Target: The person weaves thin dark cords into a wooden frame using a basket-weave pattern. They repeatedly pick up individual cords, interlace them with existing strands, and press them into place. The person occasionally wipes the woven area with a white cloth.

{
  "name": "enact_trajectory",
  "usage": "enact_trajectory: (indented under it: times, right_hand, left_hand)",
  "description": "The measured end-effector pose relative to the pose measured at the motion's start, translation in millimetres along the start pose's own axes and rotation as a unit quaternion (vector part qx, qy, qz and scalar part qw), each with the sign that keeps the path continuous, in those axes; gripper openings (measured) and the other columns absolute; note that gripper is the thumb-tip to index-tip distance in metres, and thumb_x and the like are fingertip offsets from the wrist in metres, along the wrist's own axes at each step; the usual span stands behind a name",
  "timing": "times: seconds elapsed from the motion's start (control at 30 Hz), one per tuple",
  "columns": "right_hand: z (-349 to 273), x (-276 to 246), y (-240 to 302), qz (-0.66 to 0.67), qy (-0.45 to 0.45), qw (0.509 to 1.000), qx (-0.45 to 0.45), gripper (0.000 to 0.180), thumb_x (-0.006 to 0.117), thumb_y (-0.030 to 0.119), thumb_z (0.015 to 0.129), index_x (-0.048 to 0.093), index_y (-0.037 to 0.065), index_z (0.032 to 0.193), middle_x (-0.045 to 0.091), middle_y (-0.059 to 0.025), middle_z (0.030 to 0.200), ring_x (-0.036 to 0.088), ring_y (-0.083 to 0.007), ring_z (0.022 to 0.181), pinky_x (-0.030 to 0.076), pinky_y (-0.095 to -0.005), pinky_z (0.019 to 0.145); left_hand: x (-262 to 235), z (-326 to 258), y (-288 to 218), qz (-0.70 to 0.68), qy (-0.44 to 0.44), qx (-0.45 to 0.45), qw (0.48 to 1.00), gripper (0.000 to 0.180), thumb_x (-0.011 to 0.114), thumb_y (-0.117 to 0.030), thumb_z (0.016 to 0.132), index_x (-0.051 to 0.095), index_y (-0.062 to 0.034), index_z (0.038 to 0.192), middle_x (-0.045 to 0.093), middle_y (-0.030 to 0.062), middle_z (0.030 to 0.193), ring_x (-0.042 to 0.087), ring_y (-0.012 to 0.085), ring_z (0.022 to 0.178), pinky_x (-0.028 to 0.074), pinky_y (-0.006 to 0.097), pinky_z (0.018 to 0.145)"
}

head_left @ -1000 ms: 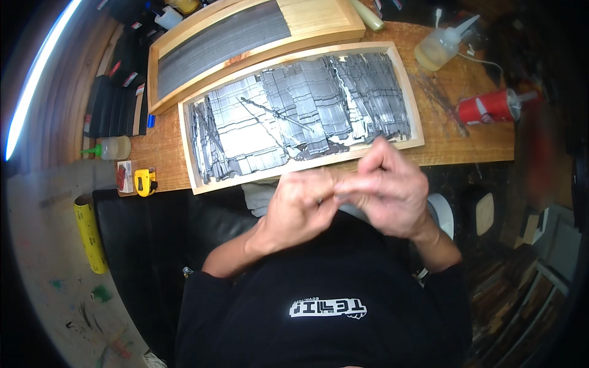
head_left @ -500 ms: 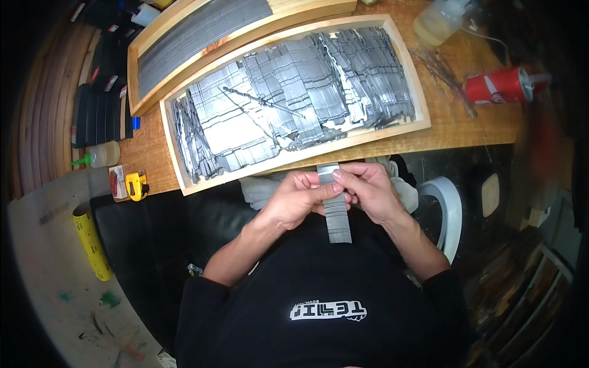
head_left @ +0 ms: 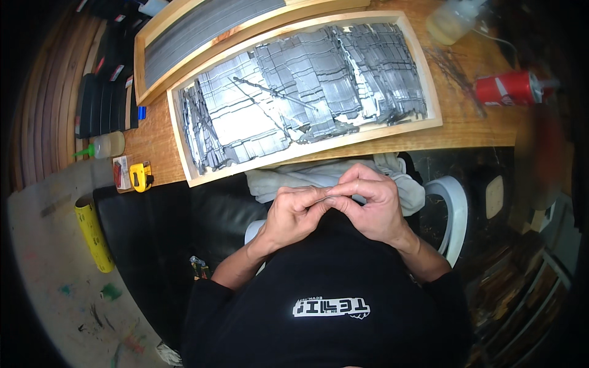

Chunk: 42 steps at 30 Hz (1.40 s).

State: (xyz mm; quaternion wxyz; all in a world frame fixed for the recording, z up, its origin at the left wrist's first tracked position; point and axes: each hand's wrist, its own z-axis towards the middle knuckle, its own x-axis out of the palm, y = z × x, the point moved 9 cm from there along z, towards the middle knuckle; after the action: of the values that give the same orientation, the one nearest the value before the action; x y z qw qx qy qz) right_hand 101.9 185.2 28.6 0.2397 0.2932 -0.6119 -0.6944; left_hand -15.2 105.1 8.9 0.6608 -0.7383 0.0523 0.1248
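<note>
Above my lap, my left hand (head_left: 294,213) and my right hand (head_left: 372,205) meet with thumbs and forefingers pinched together. Between the fingertips lies a thin grey strip (head_left: 332,197), seen nearly edge-on, so most of it is hidden. Just beyond the hands, on the bench, a shallow wooden tray (head_left: 319,152) holds many dark grey, line-marked strips (head_left: 300,80) laid in rows. Two thin dark sticks (head_left: 270,92) lie across those strips.
Behind stands a second wooden frame (head_left: 140,70) with a grey surface. A red can (head_left: 506,90) and a squeeze bottle (head_left: 451,26) are at right. A tape measure (head_left: 142,176) and small green-tipped bottle (head_left: 108,145) sit left. Grey cloth (head_left: 270,184) hangs below the bench edge.
The strip was hanging lengthwise with its flat face showing; now it is turned edge-on between my fingertips. Both hands have closed in around it and sit slightly lower.
</note>
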Motion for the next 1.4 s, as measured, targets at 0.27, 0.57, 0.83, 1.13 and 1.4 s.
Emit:
enact_trajectory:
  times: [0.27,0.57,0.83,1.13,1.4]
  right_hand:
    - [4.8,9.5,1.6,0.021,0.042,0.999,0.0,0.018,0.084,0.002,0.085,0.078,0.0,0.102,0.071,-0.0071,0.087,0.068,-0.0146,0.075,0.054,-0.0264,0.065]
    - [9.5,8.3,4.1,0.017,0.052,0.998,0.008,0.014,0.082,0.001,0.086,0.072,-0.001,0.096,0.071,-0.0082,0.087,0.07,-0.0165,0.079,0.055,-0.0285,0.071]
    - [10.0,8.5,4.4,0.018,0.058,0.998,0.005,0.012,0.08,-0.001,0.086,0.071,-0.001,0.093,0.071,-0.0086,0.088,0.069,-0.0175,0.078,0.055,-0.0288,0.07]
    - [10.4,8.2,1.9,0.021,0.057,0.998,0.012,0.012,0.08,-0.002,0.085,0.069,-0.001,0.092,0.07,-0.0083,0.087,0.069,-0.0173,0.078,0.054,-0.0291,0.07]
    - [14.9,5.0,14.7,-0.028,0.053,0.998,-0.031,0.013,0.077,-0.004,0.084,0.068,-0.001,0.093,0.069,-0.0103,0.086,0.068,-0.0228,0.079,0.053,-0.0318,0.071]
  left_hand:
    - [-4.1,-9.1,7.8,-0.047,-0.014,-0.019,0.999,0.022,0.075,-0.002,0.091,0.078,-0.0008,0.113,0.077,0.0189,0.089,0.076,0.0236,0.071,0.055,0.03,0.062]
    - [-9.2,-8.0,3.7,-0.026,-0.008,-0.039,0.999,0.02,0.076,-0.002,0.092,0.078,-0.0003,0.112,0.078,0.0186,0.09,0.077,0.0244,0.074,0.056,0.03,0.065]
    - [-8.5,-8.4,5.4,-0.035,-0.015,-0.027,0.999,0.02,0.076,-0.003,0.091,0.078,-0.0004,0.111,0.078,0.0179,0.088,0.077,0.0237,0.073,0.056,0.03,0.064]
    - [-9.1,-8.0,6.7,-0.046,-0.027,-0.015,0.998,0.018,0.077,-0.004,0.091,0.078,-0.0002,0.109,0.078,0.0181,0.088,0.077,0.0237,0.073,0.056,0.03,0.064]
    - [-11.7,-3.4,0.6,-0.041,-0.032,-0.009,0.999,0.018,0.079,-0.005,0.091,0.078,0.0005,0.108,0.078,0.018,0.089,0.078,0.0244,0.075,0.057,0.029,0.064]
